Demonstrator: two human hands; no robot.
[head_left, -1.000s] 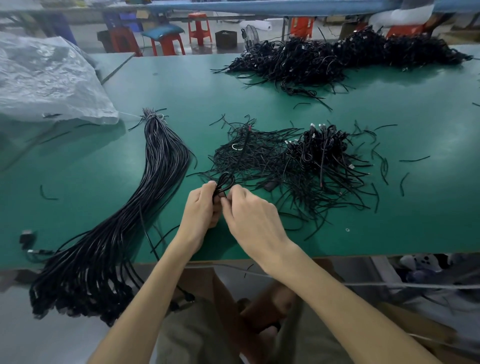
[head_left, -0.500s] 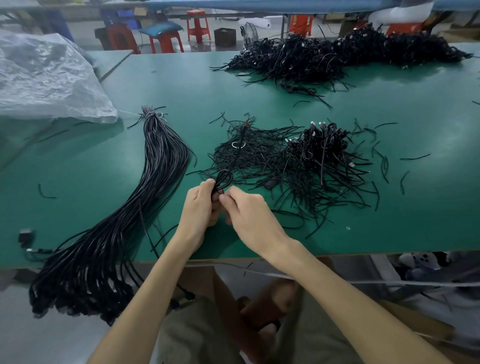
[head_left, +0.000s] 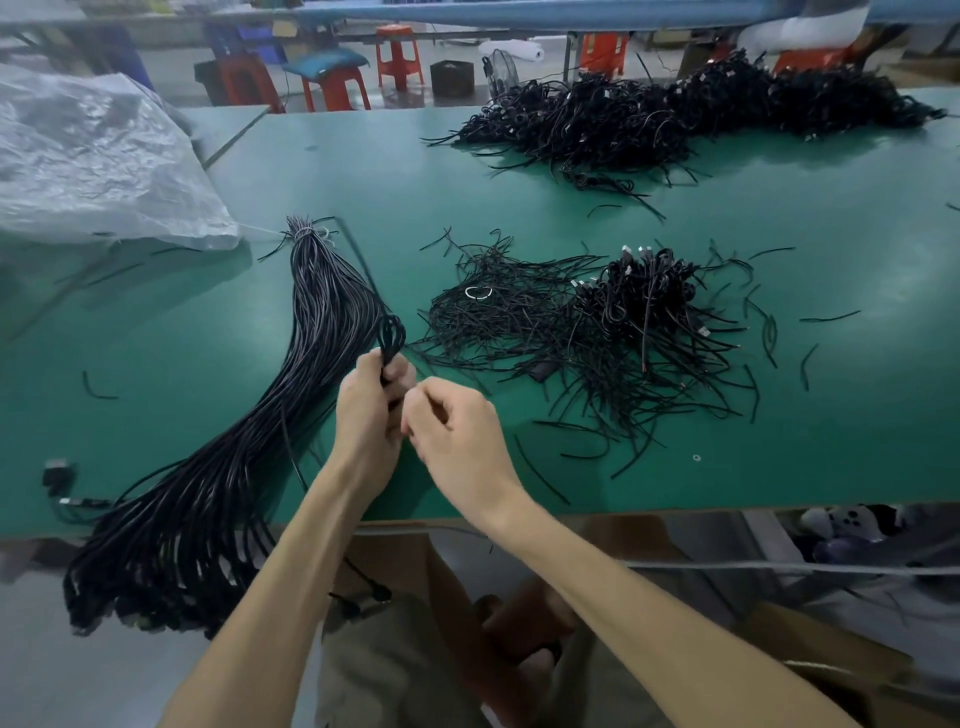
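Note:
My left hand (head_left: 370, 410) grips a coiled black cable (head_left: 390, 335), whose loops stick up above the fist. Close to its right, my right hand (head_left: 457, 431) has its fingers curled and pinched together near the coil's lower part; what it pinches is hidden, perhaps a thin tie. Both hands hover above the near part of the green table (head_left: 156, 332). A long bundle of straight black cables (head_left: 291, 395), tied at its far end, lies to the left and hangs over the table's front edge.
A heap of thin black ties (head_left: 498, 322) and a pile of coiled cables (head_left: 644, 296) lie right of the hands. A bigger cable pile (head_left: 675, 114) sits at the far side. A crumpled plastic bag (head_left: 93, 166) lies far left. Red stools (head_left: 397, 62) stand beyond.
Both hands have shifted slightly left with the coil. The right hand has drawn a little away from the coil and lower.

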